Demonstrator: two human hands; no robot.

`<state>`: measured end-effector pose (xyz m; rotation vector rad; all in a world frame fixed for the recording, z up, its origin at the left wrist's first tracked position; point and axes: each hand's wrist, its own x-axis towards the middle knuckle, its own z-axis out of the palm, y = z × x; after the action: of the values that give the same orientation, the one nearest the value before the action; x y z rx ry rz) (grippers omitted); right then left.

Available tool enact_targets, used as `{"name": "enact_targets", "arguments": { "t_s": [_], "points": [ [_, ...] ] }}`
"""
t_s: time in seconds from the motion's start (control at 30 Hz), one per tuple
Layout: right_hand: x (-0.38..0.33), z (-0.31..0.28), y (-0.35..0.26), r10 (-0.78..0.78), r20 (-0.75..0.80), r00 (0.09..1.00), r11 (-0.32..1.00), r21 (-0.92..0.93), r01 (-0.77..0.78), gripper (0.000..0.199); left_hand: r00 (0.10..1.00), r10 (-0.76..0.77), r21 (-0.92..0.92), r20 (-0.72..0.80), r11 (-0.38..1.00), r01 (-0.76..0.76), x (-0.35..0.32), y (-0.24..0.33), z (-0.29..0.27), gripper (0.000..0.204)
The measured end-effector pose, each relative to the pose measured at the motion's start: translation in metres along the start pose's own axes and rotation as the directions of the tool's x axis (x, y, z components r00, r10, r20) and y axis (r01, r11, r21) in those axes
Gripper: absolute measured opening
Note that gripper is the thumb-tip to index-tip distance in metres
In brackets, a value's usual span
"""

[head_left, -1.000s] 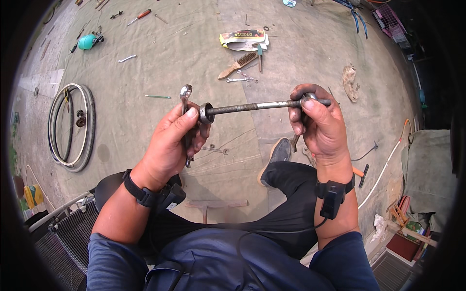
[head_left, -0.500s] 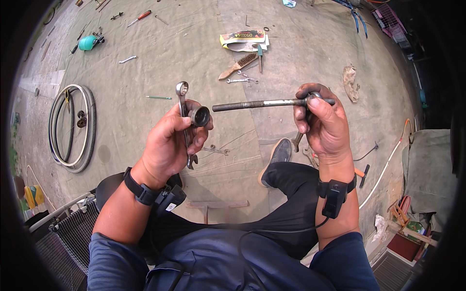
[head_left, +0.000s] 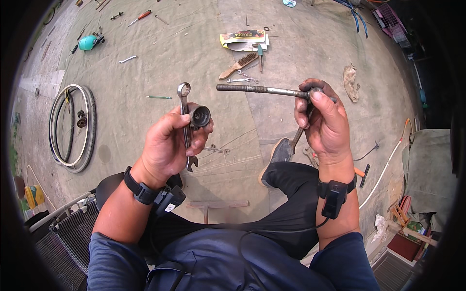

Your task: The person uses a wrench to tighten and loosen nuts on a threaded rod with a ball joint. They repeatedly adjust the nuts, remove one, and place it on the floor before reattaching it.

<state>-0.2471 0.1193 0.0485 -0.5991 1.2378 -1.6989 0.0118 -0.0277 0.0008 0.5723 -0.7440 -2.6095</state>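
My left hand (head_left: 162,140) is closed around a shiny combination wrench (head_left: 184,102), held upright with its ring end on top. The same fingers pinch a dark round cup-shaped metal part (head_left: 200,116), its hollow face showing. In my right hand (head_left: 329,128), closed too, is a long threaded metal rod (head_left: 262,90) that points left, its tip above and apart from the cup-shaped part. A second wrench (head_left: 297,137) sticks out below the right-hand fingers, its upper part hidden by them. Where the rod passes through the right fingers is partly covered.
On the ground cloth beyond my hands lie a wire brush (head_left: 239,66), small wrenches (head_left: 238,80), a printed packet (head_left: 242,40) and a screwdriver (head_left: 140,18). Wheel rims and a tyre (head_left: 91,127) rest at left. A T-shaped bar (head_left: 217,204) lies between my legs.
The rod's free end has swung upward, so it now slopes down toward my right hand. The wrench below that hand reaches lower. The cup-shaped part has turned slightly to show more of its hollow.
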Motion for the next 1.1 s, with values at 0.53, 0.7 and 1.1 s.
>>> {"name": "enact_targets", "arguments": {
  "t_s": [0.53,0.7,1.1],
  "points": [
    [-0.004,0.054,0.043,0.233,0.235,0.944,0.900,-0.420,-0.117,0.051,0.992,-0.063,0.283,-0.113,0.955,0.093,-0.002,-0.019,0.014,0.025],
    [-0.007,0.057,0.053,0.204,0.253,0.946,0.858,-0.511,-0.049,0.047,0.990,-0.042,0.305,-0.133,0.949,0.081,-0.003,-0.021,0.022,0.018],
    [-0.004,0.049,0.049,0.299,0.282,0.912,0.951,-0.165,-0.260,0.049,0.993,-0.030,0.251,-0.112,0.966,0.058,-0.005,-0.019,0.019,0.021]
  ]
}}
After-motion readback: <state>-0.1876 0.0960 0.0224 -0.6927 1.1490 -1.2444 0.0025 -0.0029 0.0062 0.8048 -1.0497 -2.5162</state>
